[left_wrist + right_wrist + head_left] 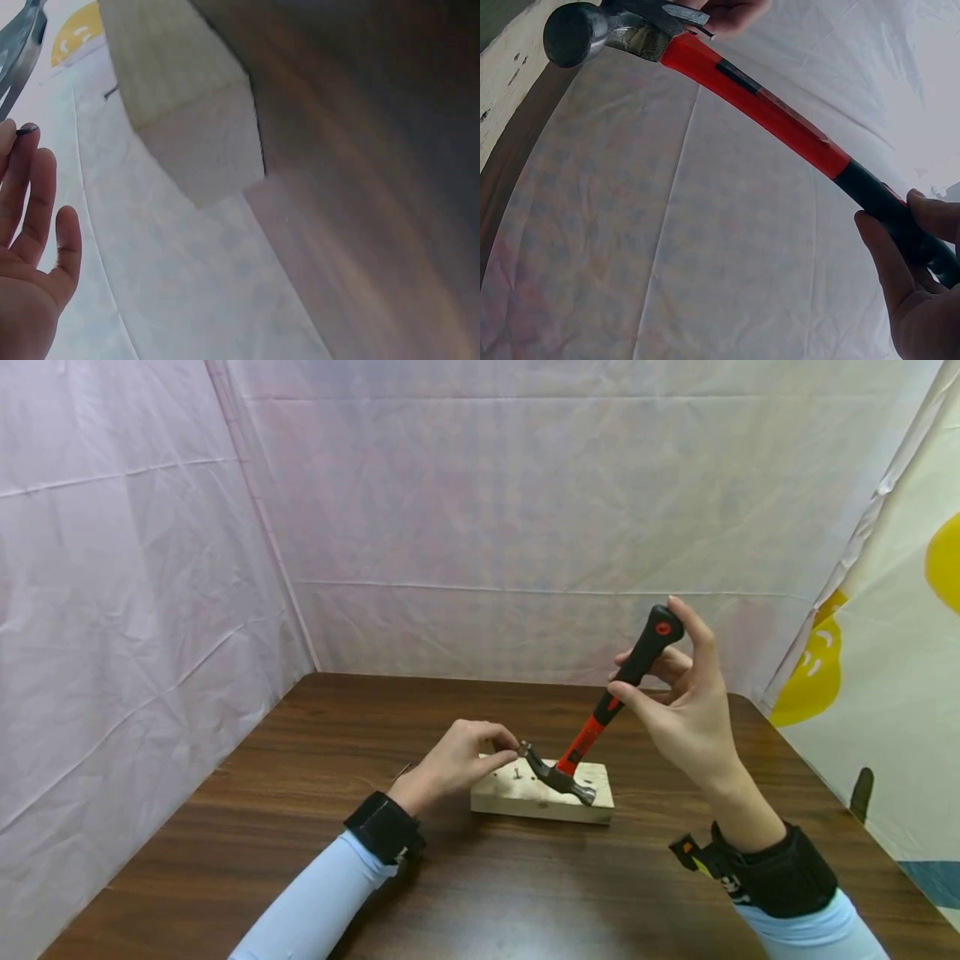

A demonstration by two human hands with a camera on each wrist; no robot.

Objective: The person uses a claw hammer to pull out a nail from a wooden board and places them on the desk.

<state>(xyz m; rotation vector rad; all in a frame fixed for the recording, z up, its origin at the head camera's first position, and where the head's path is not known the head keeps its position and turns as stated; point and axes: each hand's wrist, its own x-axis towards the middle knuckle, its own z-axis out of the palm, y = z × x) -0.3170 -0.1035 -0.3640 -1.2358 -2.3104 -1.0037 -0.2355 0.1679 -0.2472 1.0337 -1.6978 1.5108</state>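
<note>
A hammer (581, 745) is found right of centre in the head view, tilted head-down, its handle rising toward the upper right. The black grip is pinched between the thumb and fingers of the right hand (693, 718), one fingertip being set on the butt. By the left hand (465, 756), at frame centre, a small nail (28, 130) is pinched near the claw (contact with the claw cannot be confirmed). Beneath the hammer head, a pale wooden block (498, 797) is noted on the brown bench (300, 760); a second nail (517, 772) is seen protruding from its top.
</note>
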